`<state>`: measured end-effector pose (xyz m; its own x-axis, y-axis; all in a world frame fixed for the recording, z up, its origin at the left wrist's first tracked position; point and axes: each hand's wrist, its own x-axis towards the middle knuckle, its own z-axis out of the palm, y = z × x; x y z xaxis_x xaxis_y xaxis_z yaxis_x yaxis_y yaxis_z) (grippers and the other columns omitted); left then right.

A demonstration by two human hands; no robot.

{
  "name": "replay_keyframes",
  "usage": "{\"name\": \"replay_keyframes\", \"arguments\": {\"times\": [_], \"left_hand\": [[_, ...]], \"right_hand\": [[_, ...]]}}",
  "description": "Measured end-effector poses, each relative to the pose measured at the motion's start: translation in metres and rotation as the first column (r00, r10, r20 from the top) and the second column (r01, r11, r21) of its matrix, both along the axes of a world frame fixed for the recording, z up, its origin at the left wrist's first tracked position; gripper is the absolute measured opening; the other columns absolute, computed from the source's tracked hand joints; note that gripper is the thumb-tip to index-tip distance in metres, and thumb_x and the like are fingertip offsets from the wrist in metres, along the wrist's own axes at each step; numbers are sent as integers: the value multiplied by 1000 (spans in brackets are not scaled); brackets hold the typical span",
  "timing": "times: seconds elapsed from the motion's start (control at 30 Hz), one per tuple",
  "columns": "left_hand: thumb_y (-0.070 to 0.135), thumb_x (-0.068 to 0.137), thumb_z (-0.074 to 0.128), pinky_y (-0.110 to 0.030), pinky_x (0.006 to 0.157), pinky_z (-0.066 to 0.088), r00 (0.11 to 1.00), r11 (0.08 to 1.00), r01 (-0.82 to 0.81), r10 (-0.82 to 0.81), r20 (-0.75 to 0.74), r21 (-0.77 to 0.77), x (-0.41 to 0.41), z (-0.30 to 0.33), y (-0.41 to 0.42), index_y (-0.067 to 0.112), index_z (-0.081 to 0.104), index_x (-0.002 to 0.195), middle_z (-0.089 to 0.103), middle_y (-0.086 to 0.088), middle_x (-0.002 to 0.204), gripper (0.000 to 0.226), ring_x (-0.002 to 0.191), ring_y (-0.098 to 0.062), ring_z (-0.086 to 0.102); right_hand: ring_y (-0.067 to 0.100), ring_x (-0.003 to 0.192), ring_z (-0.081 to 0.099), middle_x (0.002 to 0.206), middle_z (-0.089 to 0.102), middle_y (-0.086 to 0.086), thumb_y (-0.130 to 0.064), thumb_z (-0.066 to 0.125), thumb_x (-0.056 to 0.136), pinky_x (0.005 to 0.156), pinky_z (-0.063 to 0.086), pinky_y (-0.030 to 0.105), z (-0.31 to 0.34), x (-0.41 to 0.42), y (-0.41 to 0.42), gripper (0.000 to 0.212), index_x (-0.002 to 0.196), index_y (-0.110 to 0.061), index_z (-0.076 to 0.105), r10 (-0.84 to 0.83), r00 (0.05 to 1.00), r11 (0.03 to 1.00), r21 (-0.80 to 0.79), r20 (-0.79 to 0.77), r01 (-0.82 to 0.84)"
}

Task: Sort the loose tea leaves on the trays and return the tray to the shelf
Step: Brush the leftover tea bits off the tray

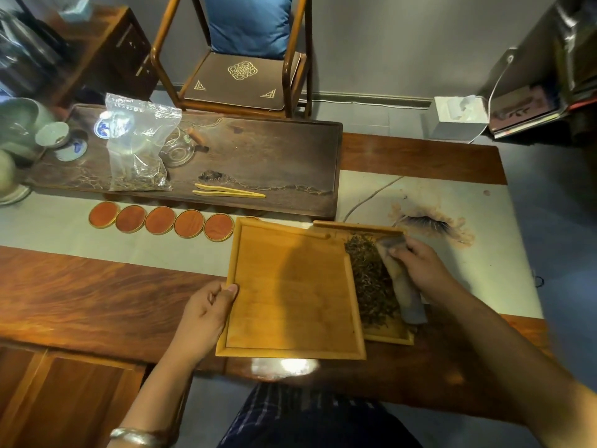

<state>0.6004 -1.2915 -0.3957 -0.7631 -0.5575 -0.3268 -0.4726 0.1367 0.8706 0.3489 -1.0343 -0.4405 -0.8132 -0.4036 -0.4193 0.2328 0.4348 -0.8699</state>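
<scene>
While the left hand [206,310] grips the left rim of the empty tray [290,292], thumb hooked over the edge and fingers curled beneath, the right hand [416,265] is closed around a rolled cloth [405,292] and presses it down onto the tea leaves [368,279]. Both forearms reach in from the near edge; the left wrist wears a metal bangle [137,436], and the right wrist bends inward so the knuckles face left. The empty tray lies tilted, its right side overlapping a second tray [391,336] that holds the leaves in a dark heap running near to far. Only the far rim and near right corner of that lower tray show. Both trays sit on the near right part of the worktop [80,295], partly on a pale runner [420,202]. Left of the trays, five round red coasters [160,220] line up along the runner. Farther back sits a long dark tea board [258,150] carrying a clear bag [139,150] with some leaves in its bottom, a glass pitcher [179,150], blue-and-white cups [109,127] and bamboo tongs [227,191]. Beyond the worktop stands a chair [239,59] with a blue cushion.
</scene>
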Motion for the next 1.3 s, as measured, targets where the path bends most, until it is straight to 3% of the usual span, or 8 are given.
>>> {"name": "replay_keyframes", "arguments": {"times": [0.1, 0.27, 0.37, 0.5, 0.63, 0.9, 1.13, 1.3], "left_hand": [[21, 98, 48, -22, 56, 42, 1000, 999, -24, 24, 1, 34, 3, -4, 0, -5, 56, 76, 56, -3, 63, 35, 58, -12, 53], [20, 98, 48, -24, 56, 42, 996, 994, -87, 89, -21, 60, 5, -4, -3, 0, 56, 71, 54, -4, 60, 34, 57, -14, 52], [19, 98, 48, -30, 63, 46, 988, 985, -152, 154, -17, 77, 9, -7, -9, -2, 62, 80, 62, -13, 69, 31, 63, -18, 58], [20, 97, 50, -19, 54, 46, 970, 965, -237, 241, -18, 116, 20, -12, -19, 4, 64, 77, 63, 0, 63, 29, 58, -10, 59], [24, 96, 51, -29, 58, 43, 948, 943, -317, 317, 15, 105, 34, -18, -32, 7, 62, 73, 59, 1, 61, 31, 58, -9, 55], [25, 94, 52, -19, 49, 41, 907, 901, -418, 422, -14, 117, 42, -30, -47, 20, 60, 59, 54, 4, 54, 36, 52, -7, 52], [23, 95, 51, -19, 48, 40, 910, 903, -406, 413, -26, 141, 29, -32, -51, 14, 57, 62, 51, 1, 56, 35, 52, -9, 50], [18, 95, 50, -16, 48, 42, 922, 916, -374, 385, -53, 149, 14, -28, -53, 7, 58, 66, 53, 2, 56, 32, 51, -7, 52]], "right_hand": [[21, 87, 59, 97, 66, 21, -10, 54, 92, 77, 45, 34, 12, -10, -10, 18, 101, 0, 65, -16, 999, 1000, -12, 29, 16], [10, 77, 59, 84, 66, -1, -17, 53, 93, 65, 44, 21, 37, -37, -51, 17, 84, -23, 67, 180, 967, 982, 94, -180, -165], [18, 72, 56, 84, 64, 12, -16, 50, 94, 60, 39, 30, 43, -56, -94, 18, 90, -9, 65, 375, 875, 923, 204, -305, -325], [10, 77, 54, 86, 60, -7, -19, 53, 90, 61, 37, 26, 40, -77, -159, 14, 93, -16, 66, 567, 722, 822, 338, -397, -459], [16, 84, 56, 87, 57, -4, -21, 58, 86, 60, 36, 22, 18, -93, -220, 14, 98, -21, 66, 749, 522, 662, 483, -408, -574], [14, 91, 52, 96, 54, -4, -31, 63, 79, 72, 39, 25, -28, -102, -262, 19, 98, -29, 60, 857, 415, 516, 513, -307, -686], [6, 88, 46, 97, 47, -13, -61, 65, 75, 68, 36, 21, -36, -111, -250, 40, 104, -35, 55, 865, 415, 501, 459, -281, -734], [8, 80, 59, 91, 59, -7, -41, 61, 87, 64, 44, 24, -43, -131, -231, 23, 105, -31, 50, 683, 672, 728, 333, -285, -599]]}}
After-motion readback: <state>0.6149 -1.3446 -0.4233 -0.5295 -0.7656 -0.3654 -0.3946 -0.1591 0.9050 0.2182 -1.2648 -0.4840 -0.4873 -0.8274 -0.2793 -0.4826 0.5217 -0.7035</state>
